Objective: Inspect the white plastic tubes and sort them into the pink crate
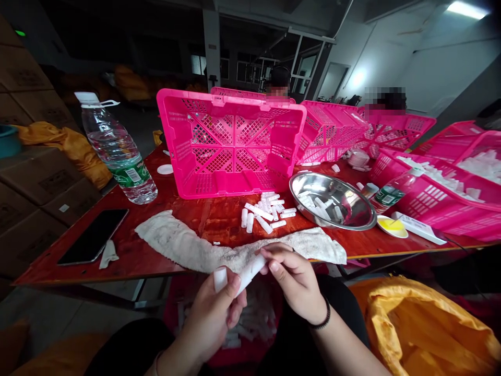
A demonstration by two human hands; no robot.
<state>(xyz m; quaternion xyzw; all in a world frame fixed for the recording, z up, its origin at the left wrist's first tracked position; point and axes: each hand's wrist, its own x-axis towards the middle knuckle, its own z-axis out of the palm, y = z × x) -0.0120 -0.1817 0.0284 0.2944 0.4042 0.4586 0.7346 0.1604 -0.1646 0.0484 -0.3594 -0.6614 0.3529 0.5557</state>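
Over the table's front edge, my left hand (217,303) is closed around the lower end of a white plastic tube (250,272). A second short white piece (220,279) sticks up beside the thumb of the same hand. The fingers of my right hand (295,282) pinch the tube's upper end. Just beyond my hands lies a rolled whitish towel (188,248) along the edge. Behind it is a loose pile of small white tubes (266,213). More such pieces sit in a steel bowl (352,206) to the right. Below my hands, a dim heap of white pieces (250,318) shows.
A pink crate (235,190) stands on its side behind the pile. Left are a large water bottle (131,167) and a phone (94,237). Right are a yellow-filled dish (392,226), a white box (418,228), filled pink crates (426,203) and an orange sack (430,308). People sit opposite.
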